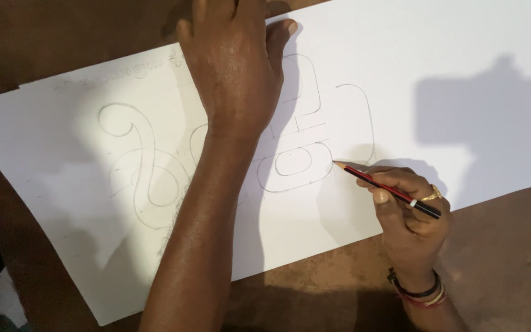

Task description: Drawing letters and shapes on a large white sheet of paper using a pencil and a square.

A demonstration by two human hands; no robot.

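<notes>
A large white paper sheet (462, 55) lies on a brown table (505, 246). Pencil outlines of big curved shapes (136, 166) are drawn across its left and middle. My left hand (232, 61) rests flat on the upper middle of the sheet, fingers spread, with its forearm crossing the drawing. My right hand (407, 212) grips a red and black pencil (388, 189) whose tip touches the paper beside a rounded outline (296, 163). A ring sits on one right finger and bangles circle the wrist.
The table's brown surface shows along the bottom right and the upper left (62, 31). A dark shadow (487, 117) falls on the right part of the sheet. The sheet's lower left corner (102, 320) nears the frame's bottom edge.
</notes>
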